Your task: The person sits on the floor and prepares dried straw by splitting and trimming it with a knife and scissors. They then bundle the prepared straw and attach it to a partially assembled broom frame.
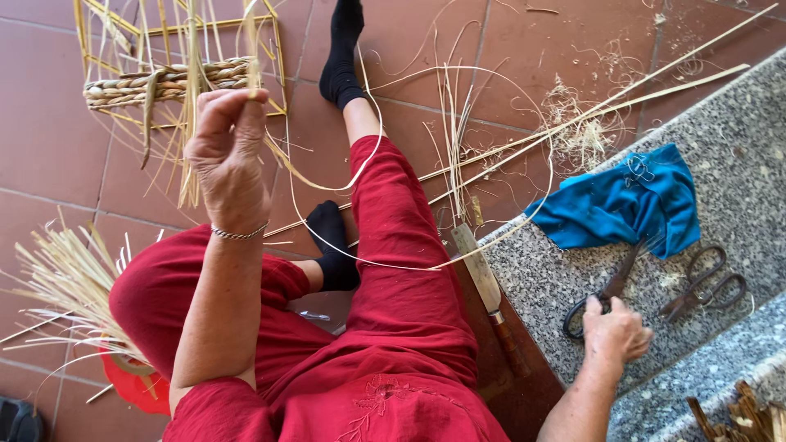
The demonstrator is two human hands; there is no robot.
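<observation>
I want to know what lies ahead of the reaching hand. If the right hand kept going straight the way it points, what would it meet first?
The right hand already touches the dark scissors; further along the line, probably the blue cloth.

Basket frame (176, 82) on floor, far left; cloth (622, 205), 2 scissors (610, 286) on ledge (737, 147) right; knife (487, 286) betw., prob. leaning.
</observation>
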